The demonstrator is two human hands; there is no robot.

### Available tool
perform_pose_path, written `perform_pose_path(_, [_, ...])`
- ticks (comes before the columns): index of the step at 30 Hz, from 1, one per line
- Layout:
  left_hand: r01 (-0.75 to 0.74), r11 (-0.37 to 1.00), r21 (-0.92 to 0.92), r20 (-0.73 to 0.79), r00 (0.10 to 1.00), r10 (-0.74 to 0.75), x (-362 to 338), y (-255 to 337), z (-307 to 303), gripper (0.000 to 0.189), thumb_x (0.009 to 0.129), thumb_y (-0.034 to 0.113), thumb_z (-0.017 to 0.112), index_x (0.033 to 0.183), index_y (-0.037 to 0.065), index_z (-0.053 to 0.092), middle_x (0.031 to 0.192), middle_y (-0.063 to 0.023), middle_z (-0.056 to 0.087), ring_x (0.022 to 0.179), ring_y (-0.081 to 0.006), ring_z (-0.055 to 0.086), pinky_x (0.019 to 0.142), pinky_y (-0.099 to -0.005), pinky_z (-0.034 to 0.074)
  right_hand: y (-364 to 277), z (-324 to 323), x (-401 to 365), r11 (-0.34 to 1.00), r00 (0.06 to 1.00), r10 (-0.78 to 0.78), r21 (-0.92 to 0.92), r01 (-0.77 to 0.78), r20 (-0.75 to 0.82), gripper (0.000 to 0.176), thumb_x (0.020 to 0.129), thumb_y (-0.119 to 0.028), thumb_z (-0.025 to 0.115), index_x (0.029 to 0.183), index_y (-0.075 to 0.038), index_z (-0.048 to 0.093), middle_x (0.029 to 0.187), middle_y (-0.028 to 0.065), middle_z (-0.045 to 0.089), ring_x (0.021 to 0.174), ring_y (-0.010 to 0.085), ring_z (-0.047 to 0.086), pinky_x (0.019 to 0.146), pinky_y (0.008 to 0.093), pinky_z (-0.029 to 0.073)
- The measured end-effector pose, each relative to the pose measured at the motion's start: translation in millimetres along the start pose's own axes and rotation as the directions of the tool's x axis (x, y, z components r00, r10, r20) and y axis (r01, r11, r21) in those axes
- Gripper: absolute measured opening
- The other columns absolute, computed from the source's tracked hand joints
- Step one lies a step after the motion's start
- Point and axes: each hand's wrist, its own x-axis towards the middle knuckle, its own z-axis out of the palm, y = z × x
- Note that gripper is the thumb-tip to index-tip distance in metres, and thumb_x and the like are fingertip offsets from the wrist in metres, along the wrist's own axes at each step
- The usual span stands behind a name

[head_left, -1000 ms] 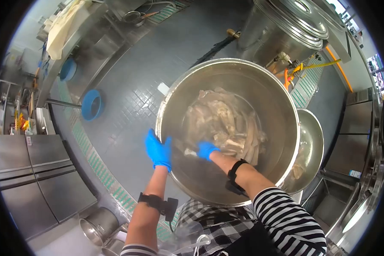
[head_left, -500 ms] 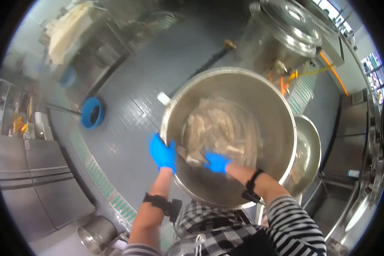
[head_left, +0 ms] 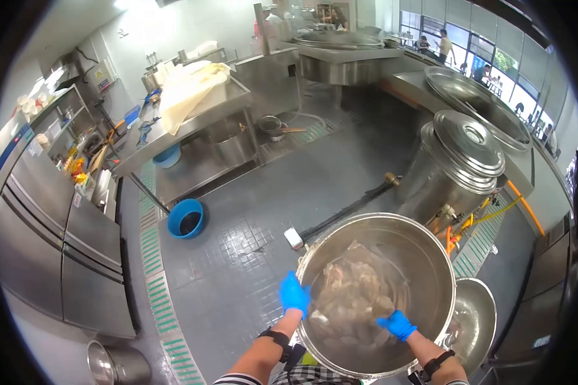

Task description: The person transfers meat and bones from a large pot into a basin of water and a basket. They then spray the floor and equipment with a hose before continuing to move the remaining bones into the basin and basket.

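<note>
A large round metal pot (head_left: 444,256) stands tilted toward me, with pale brown chunks that look like meat or bones (head_left: 353,279) in cloudy water. At its left rim, my left hand (head_left: 294,295), in a blue glove, is closed around the edge. My right hand (head_left: 398,325), also blue-gloved, reaches inside at the right side of the contents. Its fingers are curled against a brownish chunk (head_left: 383,304), which looks like meat; the fingertips are partly hidden.
Beside the pot on the right sits a wide metal bowl (head_left: 485,308). A lidded steel pot (head_left: 437,167) with a tap and orange hose stands beyond. On the floor to the left is a blue basin (head_left: 186,219). A steel worktable (head_left: 237,99) lies farther back.
My view has lifted, so more of the kitchen shows. My right hand has moved rightward within the pot and now has a chunk at its fingers. My left hand stays at the rim.
</note>
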Motion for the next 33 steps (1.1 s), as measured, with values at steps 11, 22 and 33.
perform_pose_path(11, [-0.068,0.996,0.058,-0.102,0.992,0.074,-0.8,-9.9,13.4,0.06,0.067,0.025,0.063,0.116,0.001,0.037,0.109,-0.0164,0.047,0.101,-0.0313,0.045,0.084,-0.039,0.037,-120.9,-88.1,-87.1,0.969,0.884,-0.09,0.164,0.184,-0.458,0.048,0.075,-0.019,0.06,0.115,-0.001,0.042,0.107,0.0115,0.053,0.098,0.0208,0.051,0.083,0.0328,0.042])
perform_pose_path(22, [-0.072,0.997,0.009,-0.015,0.997,0.072,-0.7,-0.5,-4.6,0.055,0.069,0.024,0.063,0.111,0.001,0.037,0.102,-0.0188,0.049,0.097,-0.0335,0.046,0.081,-0.0405,0.039,-214.5,-93.2,-161.3,0.788,0.671,-0.117,0.343,0.511,-0.732,0.054,0.076,-0.02,0.059,0.12,0.0,0.035,0.115,0.014,0.047,0.104,0.0249,0.047,0.088,0.0356,0.04])
perform_pose_path(33, [-0.263,0.964,0.046,-0.274,0.925,0.265,3.9,-21.7,13.7,0.06,0.063,0.027,0.068,0.107,-0.001,0.04,0.103,-0.0193,0.048,0.098,-0.0344,0.043,0.085,-0.0436,0.033,-269.1,-131.7,-213.6,0.789,0.517,-0.259,0.13,0.6,-0.816,0.029,0.081,-0.014,0.053,0.106,-0.001,0.05,0.097,0.0055,0.057,0.086,0.0132,0.055,0.072,0.0266,0.045])
